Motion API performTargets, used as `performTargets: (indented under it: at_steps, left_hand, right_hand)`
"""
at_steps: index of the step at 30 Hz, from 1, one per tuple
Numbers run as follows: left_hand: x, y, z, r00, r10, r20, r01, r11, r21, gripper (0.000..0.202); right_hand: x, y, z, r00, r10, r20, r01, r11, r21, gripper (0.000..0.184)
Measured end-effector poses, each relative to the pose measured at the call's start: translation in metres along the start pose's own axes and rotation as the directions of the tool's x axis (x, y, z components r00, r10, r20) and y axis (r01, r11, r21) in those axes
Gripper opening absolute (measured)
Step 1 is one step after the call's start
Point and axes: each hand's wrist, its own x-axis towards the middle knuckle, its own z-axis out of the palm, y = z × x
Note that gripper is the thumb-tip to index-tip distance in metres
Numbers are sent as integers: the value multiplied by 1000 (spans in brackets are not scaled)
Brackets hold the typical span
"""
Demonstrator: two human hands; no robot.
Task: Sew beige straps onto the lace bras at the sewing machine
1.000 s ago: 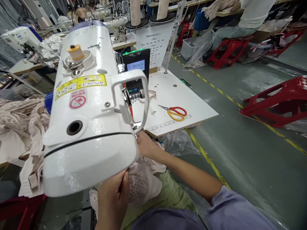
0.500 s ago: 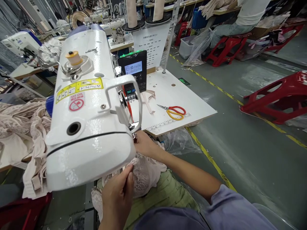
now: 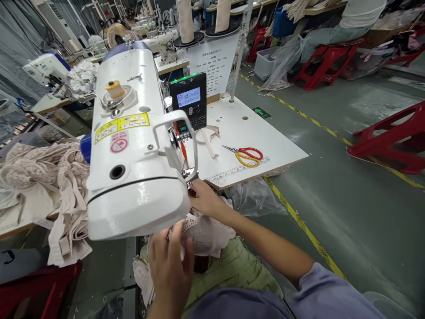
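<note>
A white sewing machine (image 3: pixel 129 146) fills the middle of the view and hides its needle area. My right hand (image 3: pixel 204 199) reaches under the machine head, fingers closed on pale lace fabric (image 3: pixel 206 232) that spills onto my lap. My left hand (image 3: pixel 171 266) sits in front of the machine's near end, fingers curled on the same lace fabric's edge. Red-and-yellow scissors (image 3: pixel 245 155) lie on the white table (image 3: pixel 265 141) to the right, beside a printed ruler strip.
A black control panel (image 3: pixel 189 99) stands behind the machine. Beige lace garments (image 3: pixel 43 177) pile up at the left. Thread cones (image 3: pixel 186 20) stand at the back. Red stools (image 3: pixel 392 137) sit on the grey floor at right. Another person (image 3: pixel 341 26) sits far back.
My left hand has shifted slightly right and down along the lace edge. The camera view has moved a little, so the machine appears further right. The right hand stays under the machine head.
</note>
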Motion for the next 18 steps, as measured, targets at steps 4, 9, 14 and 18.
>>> performTargets:
  at_steps: [4,9,14,18]
  left_hand:
    - [1,21,5,998,52,45,-52,998,17,48]
    - [-2,23,7,997,16,78,-19,999,38,47]
    - [1,19,10,998,20,66,-23,999,35,45]
    - [6,19,10,996,67,55,-70,996,63,47]
  right_hand:
    - [0,1,3,1000,-5,-27,4,998,-66,5]
    - [2,2,5,999,44,-27,-45,996,-72,7]
    - [5,0,5,999,46,-24,-48,996,-73,10]
    - [8,0,5,1000,4,-24,-6,996,-84,13]
